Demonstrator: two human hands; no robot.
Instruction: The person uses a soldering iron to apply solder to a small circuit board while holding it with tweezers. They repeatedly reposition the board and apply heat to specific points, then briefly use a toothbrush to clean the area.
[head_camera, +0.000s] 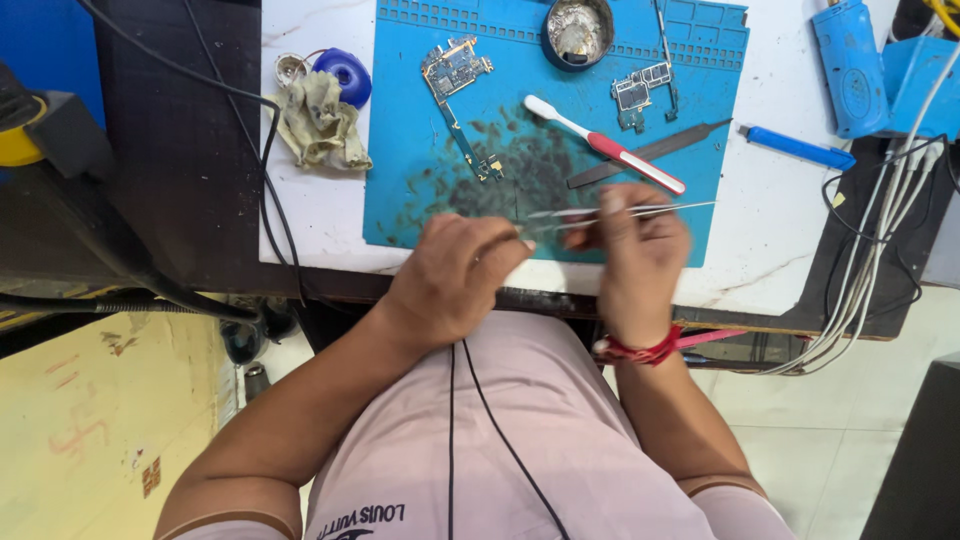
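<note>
Both hands meet at the mat's (400, 150) six o'clock edge: left hand (455, 275) knuckles up, fingers pinched; right hand (635, 250) closed on tweezers (640, 210) pointing to three o'clock, toothbrush (600, 143) just beyond.

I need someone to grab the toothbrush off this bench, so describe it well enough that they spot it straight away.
Look at the blue mat on the white table. Near its middle, just beyond the person's right hand, the toothbrush lies slantwise. It is the only thing there with a white bristled head and a red handle; the grey metal strip crossing under it is flat and plain.
</note>
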